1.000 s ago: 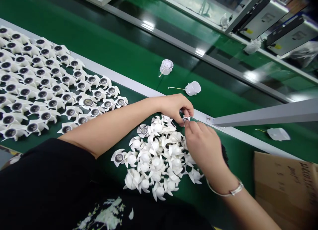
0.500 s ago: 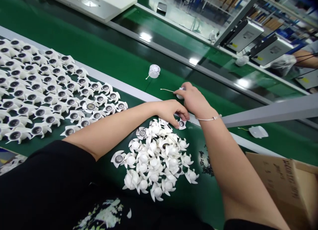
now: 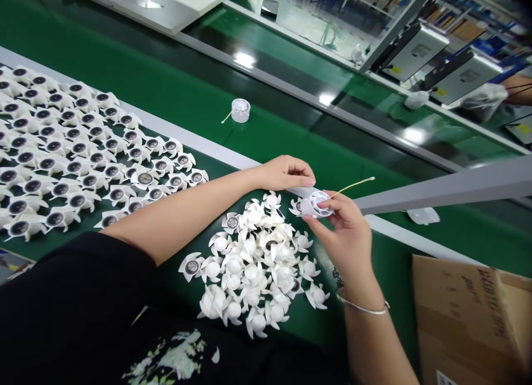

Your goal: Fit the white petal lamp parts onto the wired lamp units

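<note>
Left hand (image 3: 286, 173), right hand (image 3: 344, 238) — over green conveyor belt (image 3: 124, 55).

you cannot read the printing on the cardboard carton (image 3: 469, 324): it is blurred, and the right and bottom edges of the view cut the carton off. in the white plastic fan pile (image 3: 249, 268), upper pieces hide those beneath. the rows of fan pieces (image 3: 54, 174) run past the left edge, so you cannot count them. your right hand's fingers (image 3: 341, 221) cover part of the white round housing (image 3: 316, 204) (the tip of its thin wire (image 3: 353, 184) is too small to identify). you cannot tell whether your left hand (image 3: 286, 173) touches that housing. the dark specks (image 3: 337, 278) beside your wrist are too small to identify. the forearm of another person (image 3: 517, 88) is blurred and cut off by the right edge.
</note>
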Tool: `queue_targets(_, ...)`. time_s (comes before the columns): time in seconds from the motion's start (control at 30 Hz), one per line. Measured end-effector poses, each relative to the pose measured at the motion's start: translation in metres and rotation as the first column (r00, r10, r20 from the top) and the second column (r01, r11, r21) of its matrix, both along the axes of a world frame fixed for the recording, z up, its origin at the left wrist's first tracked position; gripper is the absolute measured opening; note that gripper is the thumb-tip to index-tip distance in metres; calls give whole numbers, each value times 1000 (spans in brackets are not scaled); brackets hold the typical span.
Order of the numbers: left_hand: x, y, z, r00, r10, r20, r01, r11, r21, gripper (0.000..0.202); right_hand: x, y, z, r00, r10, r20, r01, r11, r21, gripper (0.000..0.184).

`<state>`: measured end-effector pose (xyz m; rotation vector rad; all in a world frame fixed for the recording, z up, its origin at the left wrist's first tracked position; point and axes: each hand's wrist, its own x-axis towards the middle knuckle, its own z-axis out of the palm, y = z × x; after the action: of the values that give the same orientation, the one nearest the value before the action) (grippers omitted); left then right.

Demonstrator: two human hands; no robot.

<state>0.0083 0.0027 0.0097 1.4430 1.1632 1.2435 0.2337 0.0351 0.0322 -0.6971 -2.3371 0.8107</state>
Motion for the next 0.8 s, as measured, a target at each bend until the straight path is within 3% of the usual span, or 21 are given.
queue_targets(0.17, -5, -3, 4, 992, -129, 14, 130, 989, -71, 29, -6, -2, -1, 984, 88, 153, -128, 954, 272, 21)
queue_targets(0.33, -7, -5, 7, 968, -215, -133, 208, 976, -65, 26, 0, -4, -4, 970, 114, 215, -172, 946, 274, 22)
queue_targets(0.5, -6, -3, 10, 940, -266, -212, 255, 964, -78, 22, 2, -10, -4, 966, 45, 254, -130, 936, 328, 16)
queue_targets(0.6, -5, -2, 11, 933, -277, -232, 260, 960, -100, 24, 2, -6, -4, 968, 60, 245, -131, 949, 285, 16)
queue_targets(0.67, -6, -2, 16, 919, -269, -289, 241, 962, -129, 27, 2, -1, -3, 958, 134, 252, -191, 957, 220, 16)
queue_targets(0.73, -8, -5, 27, 883, -229, -409, 174, 970, -169, 29, 0, 5, -1, 941, 170, 294, -236, 950, 204, 18)
queue_targets(0.8, -11, -11, 42, 804, -191, -563, 88, 975, -205, 26, 0, 8, 4, 937, 84, 339, -186, 942, 280, 29)
